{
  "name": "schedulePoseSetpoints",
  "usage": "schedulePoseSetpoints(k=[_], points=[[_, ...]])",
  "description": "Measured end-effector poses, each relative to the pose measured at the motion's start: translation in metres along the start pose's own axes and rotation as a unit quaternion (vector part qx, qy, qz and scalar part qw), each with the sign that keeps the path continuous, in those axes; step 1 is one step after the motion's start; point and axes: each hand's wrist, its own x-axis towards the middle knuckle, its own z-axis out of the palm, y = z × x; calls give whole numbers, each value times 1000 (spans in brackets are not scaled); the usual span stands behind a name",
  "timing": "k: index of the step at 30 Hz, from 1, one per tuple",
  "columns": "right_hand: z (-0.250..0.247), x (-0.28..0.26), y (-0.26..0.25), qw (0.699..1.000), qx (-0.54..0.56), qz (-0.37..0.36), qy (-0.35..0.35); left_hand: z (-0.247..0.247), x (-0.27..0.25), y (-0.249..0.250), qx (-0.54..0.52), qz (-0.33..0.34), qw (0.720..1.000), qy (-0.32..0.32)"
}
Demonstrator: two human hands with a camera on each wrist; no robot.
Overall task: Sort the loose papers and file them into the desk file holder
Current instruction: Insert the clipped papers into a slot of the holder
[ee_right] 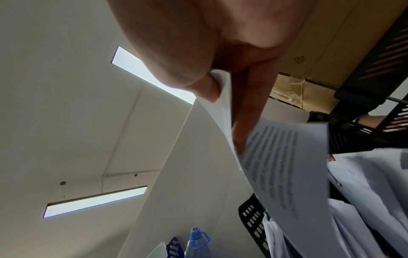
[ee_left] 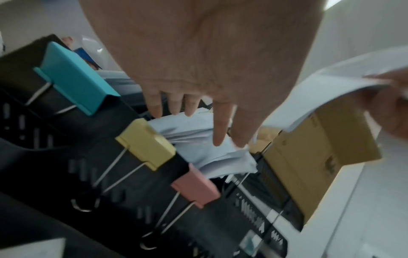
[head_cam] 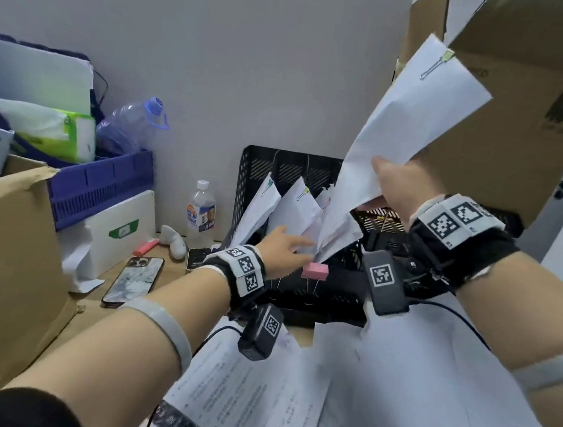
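Fingers [ee_right: 243, 111] of the right hand [head_cam: 399, 186] pinch a clipped sheaf of white papers [head_cam: 414, 119], printed on its underside and curving, held tilted above the black mesh file holder [head_cam: 320, 295]. Left hand [head_cam: 278, 252] fingers [ee_left: 219, 129], straight and apart, press the clipped bundles [head_cam: 294, 211] already standing inside.

We see a wooden desk [head_cam: 94, 312] carrying a phone [head_cam: 133, 281], a pink highlighter [head_cam: 145, 247], a water bottle [head_cam: 201, 214], a black mesh file holder [head_cam: 317, 294], a cardboard box [head_cam: 7, 257] and loose printed papers [head_cam: 250, 398].
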Motion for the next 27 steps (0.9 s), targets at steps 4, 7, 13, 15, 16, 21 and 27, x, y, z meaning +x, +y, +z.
schedulePoseSetpoints(k=[4,7,13,15,16,21,27], points=[[5,3,-9,999,9,-2,-41,6,10,-13,82,-53,995,16],[10,4,-5,998,-7,-8,-62,3,15,-18,52,-54,996,49],[19,6,7,998,11,-3,-64,3,15,-23,-17,-54,993,103],[23,8,12,997,-8,-24,-78,0,16,-23,-37,-63,993,98],[25,10,14,996,-15,-29,-82,-2,16,-23,-48,-66,992,98],[41,16,20,995,-16,-24,-92,-9,12,-23,-80,-59,986,136],[68,24,20,992,-30,-46,-117,-12,2,-24,-121,-28,979,159]])
